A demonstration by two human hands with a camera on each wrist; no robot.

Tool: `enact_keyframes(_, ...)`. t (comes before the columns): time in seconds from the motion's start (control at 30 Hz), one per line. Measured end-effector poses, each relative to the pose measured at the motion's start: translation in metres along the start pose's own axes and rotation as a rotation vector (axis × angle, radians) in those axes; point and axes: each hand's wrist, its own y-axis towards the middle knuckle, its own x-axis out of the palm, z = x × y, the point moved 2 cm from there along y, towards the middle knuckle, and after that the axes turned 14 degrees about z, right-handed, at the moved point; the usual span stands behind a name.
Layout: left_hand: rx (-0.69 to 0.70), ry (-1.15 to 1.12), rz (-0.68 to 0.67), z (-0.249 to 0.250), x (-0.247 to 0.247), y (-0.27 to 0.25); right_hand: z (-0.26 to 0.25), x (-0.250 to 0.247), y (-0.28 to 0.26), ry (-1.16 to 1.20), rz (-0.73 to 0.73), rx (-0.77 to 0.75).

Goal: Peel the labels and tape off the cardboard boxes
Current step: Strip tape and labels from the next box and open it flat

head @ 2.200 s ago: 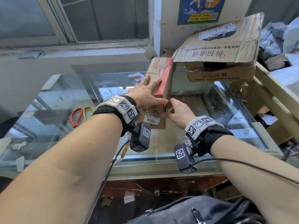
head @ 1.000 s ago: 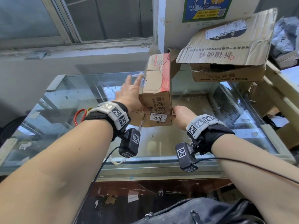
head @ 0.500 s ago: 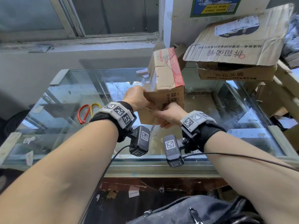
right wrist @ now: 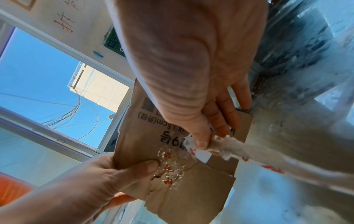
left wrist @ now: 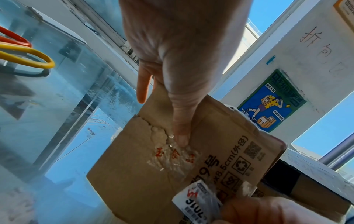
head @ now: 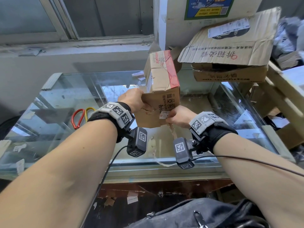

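A small cardboard box (head: 162, 89) with red tape along one edge is held above the glass counter. My left hand (head: 139, 102) grips its near flap, thumb (left wrist: 181, 136) pressed on the outside beside a torn patch of clear tape (left wrist: 172, 157), other fingers behind the flap. My right hand (head: 171, 116) pinches a white printed label (head: 164, 114) that is partly lifted off the flap. The same pinch holds a crumpled strip of peeled tape (head: 172, 132), which hangs down toward the counter. In the right wrist view the thumb (right wrist: 199, 136) presses on the label (right wrist: 201, 154).
Scissors (head: 80, 116) with red and yellow handles lie on the glass counter (head: 65, 99) to the left. A larger open cardboard box (head: 230, 51) with a shipping label sits at the back right. A wooden shelf (head: 283, 89) stands at the right, a black bag (head: 197, 214) below me.
The box has been turned and brought nearer. My left hand went from lying flat on its side to gripping the flap. My right hand moved from the box's bottom corner onto the label.
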Motion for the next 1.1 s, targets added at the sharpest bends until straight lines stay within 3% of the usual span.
enact_keyframes(0.33, 0.010, 0.041, 0.043, 0.007, -0.002, -0.008, 0.010, -0.008, -0.010, -0.042, -0.021, -0.004)
enact_keyframes(0.47, 0.064, -0.013, 0.189, 0.016, -0.003, -0.016, 0.013, -0.004, -0.010, 0.016, 0.066, 0.074)
enact_keyframes(0.53, 0.162, -0.095, 0.315, 0.020, -0.002, -0.020, 0.012, -0.004, -0.011, 0.030, 0.128, 0.110)
enact_keyframes(0.63, 0.451, 0.071, 0.482, 0.028, 0.001, -0.021, 0.010, -0.005, -0.007, -0.060, 0.215, 0.092)
enact_keyframes(0.7, 0.626, 0.206, 0.470, 0.041, 0.001, -0.021, 0.007, -0.003, -0.003, -0.068, 0.234, 0.082)
enact_keyframes(0.77, 0.694, 0.283, 0.362, 0.052, 0.003, -0.022, 0.005, -0.001, 0.000, -0.053, 0.220, 0.066)
enact_keyframes(0.87, 0.550, 0.258, 0.212, 0.051, 0.011, -0.021, 0.008, 0.005, -0.002, -0.037, 0.206, 0.051)
enact_keyframes(1.1, 0.451, 0.194, 0.230, 0.042, 0.020, -0.015, 0.032, 0.010, -0.004, 0.193, 0.199, 0.049)
